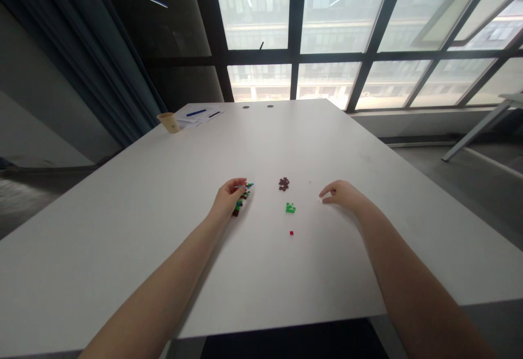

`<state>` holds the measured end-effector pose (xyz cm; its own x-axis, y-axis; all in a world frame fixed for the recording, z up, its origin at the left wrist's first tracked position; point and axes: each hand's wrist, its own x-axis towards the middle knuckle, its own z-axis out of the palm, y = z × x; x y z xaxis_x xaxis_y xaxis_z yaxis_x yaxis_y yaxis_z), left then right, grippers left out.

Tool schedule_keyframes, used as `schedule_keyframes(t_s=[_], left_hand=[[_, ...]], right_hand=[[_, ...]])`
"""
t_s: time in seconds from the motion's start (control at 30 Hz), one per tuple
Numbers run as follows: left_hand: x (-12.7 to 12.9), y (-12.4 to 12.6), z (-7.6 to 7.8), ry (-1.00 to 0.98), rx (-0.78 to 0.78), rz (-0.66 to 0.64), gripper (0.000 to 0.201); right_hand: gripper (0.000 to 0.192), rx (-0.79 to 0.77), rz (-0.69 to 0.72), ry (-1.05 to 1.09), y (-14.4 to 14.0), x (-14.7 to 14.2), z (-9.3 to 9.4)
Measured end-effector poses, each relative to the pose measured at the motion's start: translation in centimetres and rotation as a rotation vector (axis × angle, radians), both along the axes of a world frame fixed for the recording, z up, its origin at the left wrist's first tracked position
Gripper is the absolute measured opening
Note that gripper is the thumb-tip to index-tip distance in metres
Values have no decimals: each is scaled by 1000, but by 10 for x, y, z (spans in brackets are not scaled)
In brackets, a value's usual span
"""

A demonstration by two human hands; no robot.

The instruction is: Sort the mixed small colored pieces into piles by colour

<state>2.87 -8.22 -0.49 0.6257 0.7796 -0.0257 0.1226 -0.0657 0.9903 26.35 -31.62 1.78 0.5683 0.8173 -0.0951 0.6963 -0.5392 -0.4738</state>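
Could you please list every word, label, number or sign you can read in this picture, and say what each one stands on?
No text can be read anywhere.
The white sheets of paper at the far corner of the white table, under a blue pen: any print is too small and blurred to read.
The tan paper cup beside them: no marking visible.
The small coloured building bricks by the left hand: no lettering visible.

Left hand (227,198): fingers closed on small brick assembly (242,198)
Right hand (341,193): resting on white table (163,184), fingers curled, holding nothing
Between hands: brown pieces (284,183), green pieces (290,207), red piece (291,233)
Far corner: paper cup (169,122), papers (200,114)
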Motion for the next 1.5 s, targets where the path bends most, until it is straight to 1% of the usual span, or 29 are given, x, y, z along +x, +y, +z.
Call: schedule_keyframes(t_s=[0.07, 0.13, 0.2, 0.23, 0.33, 0.43, 0.53, 0.63, 0.87, 1.07, 1.17, 1.33, 1.5], left_hand=[[-2, 3, -1, 65, 176, 27, 32], [-4, 7, -3, 132, 446, 30, 24], [-6, 9, -4, 212, 700, -14, 21], [-6, 10, -5, 263, 792, -43, 22], [-5, 7, -6, 440, 947, -78, 25], [-4, 0, -6, 572, 1031, -61, 25], [-2, -4, -4, 640, 1071, -57, 22], [-1, -6, -3, 655, 1097, -57, 20], [1, -9, -4, 637, 1089, -74, 22], [2, -5, -9, 571, 1095, -99, 20], [3, -3, -10, 500, 1059, -122, 19], [3, -4, -8, 424, 940, -128, 19], [3, -13, 0, 357, 922, -105, 19]], right_hand=[[21, 45, -57, -18, -3, 4, 0], [21, 64, -111, -45, -5, 8, 0], [21, 68, -131, -64, -6, 8, -1], [21, 72, -132, -69, -6, 7, 0], [22, 100, -133, -83, -3, 1, 2], [24, 118, -138, -93, -1, -5, 5], [25, 117, -135, -93, 1, -7, 7], [26, 128, -135, -95, 1, -8, 7], [28, 179, -136, -122, 2, -10, 7], [29, 176, -137, -126, 3, -12, 11], [29, 171, -139, -119, 3, -14, 12], [29, 155, -137, -108, 4, -16, 13], [30, 177, -132, -106, 5, -18, 14]])
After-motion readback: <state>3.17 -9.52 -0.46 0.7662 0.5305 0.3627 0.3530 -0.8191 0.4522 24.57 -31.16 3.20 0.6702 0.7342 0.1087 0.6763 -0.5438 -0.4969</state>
